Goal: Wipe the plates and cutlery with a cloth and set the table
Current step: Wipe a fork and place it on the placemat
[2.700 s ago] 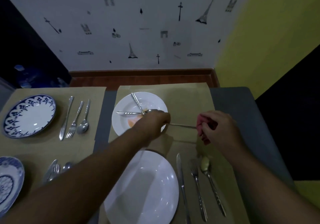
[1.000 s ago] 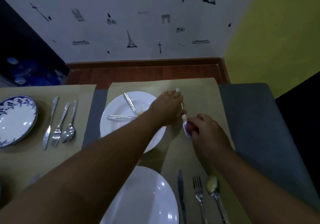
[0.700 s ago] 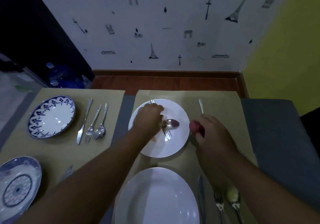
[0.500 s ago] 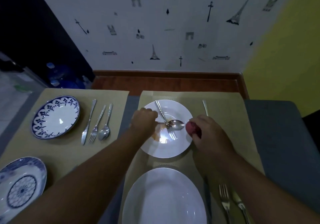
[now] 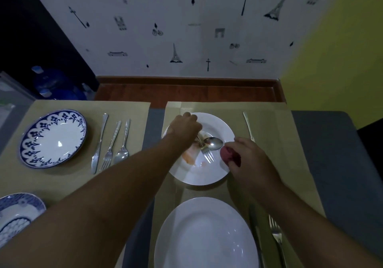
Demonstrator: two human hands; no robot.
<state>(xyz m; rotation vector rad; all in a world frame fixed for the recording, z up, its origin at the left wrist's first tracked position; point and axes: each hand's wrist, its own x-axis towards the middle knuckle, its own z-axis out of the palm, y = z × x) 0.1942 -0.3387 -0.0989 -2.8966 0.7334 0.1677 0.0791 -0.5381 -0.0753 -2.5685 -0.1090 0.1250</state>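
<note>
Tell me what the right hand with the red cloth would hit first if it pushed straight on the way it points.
Probably the spoon bowl on the dirty white plate: the right hand and red cloth point left toward it. Height is unclear.

Left hand (image 5: 184,129) is over the far white plate (image 5: 222,172), fingers closed on the handles of a spoon (image 5: 213,143) and fork (image 5: 208,156) lying in it. Right hand (image 5: 248,160) grips a red cloth (image 5: 228,156) at the rim. An orange smear (image 5: 189,158) marks the plate.
</note>
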